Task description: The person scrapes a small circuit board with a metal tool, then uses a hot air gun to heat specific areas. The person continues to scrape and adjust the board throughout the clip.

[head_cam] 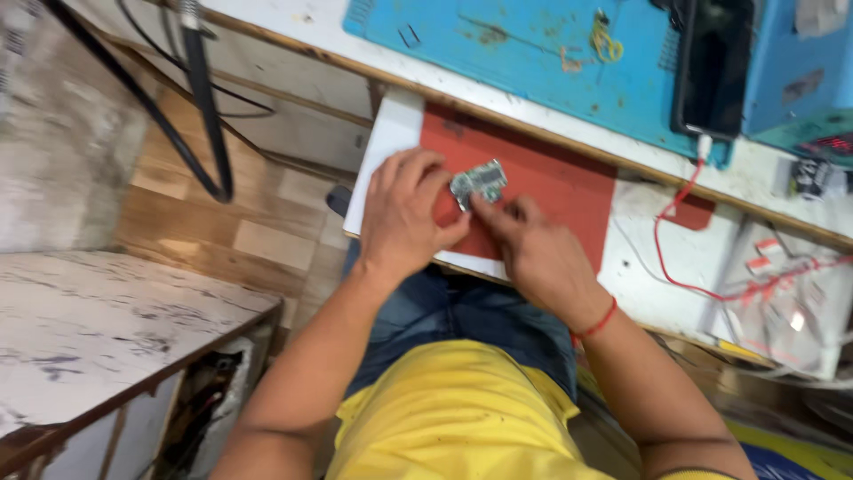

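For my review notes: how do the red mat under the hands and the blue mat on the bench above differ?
The red mat lies on the lower pull-out shelf, the blue mat on the upper bench. The red mat carries only a small circuit board, held by both hands; the blue mat is stained and littered with wire scraps. Both lie flat.

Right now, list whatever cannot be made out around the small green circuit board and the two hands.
- Small green circuit board: blurred; parts unreadable, head view.
- Left hand: its fingers hide the board's left edge.
- Right hand: whether it grips or only touches is unclear.
- Black phone: cut by top edge.
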